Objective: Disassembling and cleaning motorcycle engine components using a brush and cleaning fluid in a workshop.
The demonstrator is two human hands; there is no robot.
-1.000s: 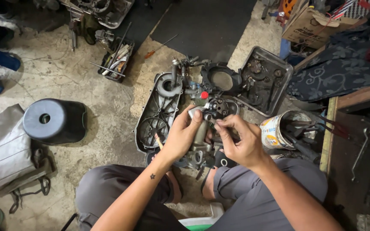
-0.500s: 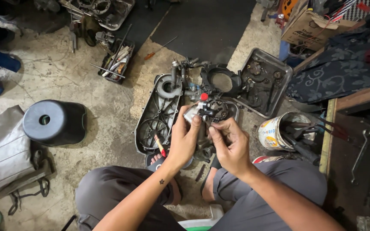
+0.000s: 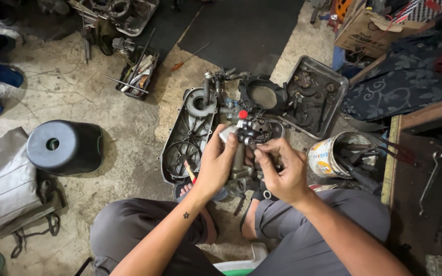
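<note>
My left hand (image 3: 217, 162) grips a grey metal carburettor (image 3: 241, 153) upright above my knees, thumb and fingers wrapped round its body. My right hand (image 3: 280, 169) pinches a small dark part against the carburettor's upper right side. The carburettor's top carries a red cap (image 3: 242, 114) and small fittings. Its lower half is partly hidden between my hands.
A black engine cover (image 3: 185, 138) lies on the concrete floor ahead. A metal tray (image 3: 317, 97) with engine parts sits to its right, a tin (image 3: 328, 153) of tools beside my right knee. A black stool (image 3: 65, 146) stands left, a crate (image 3: 138, 71) of tools farther back.
Both hands have drawn closer together on the carburettor. My right hand has shifted down and left against it, and the view has dropped slightly.
</note>
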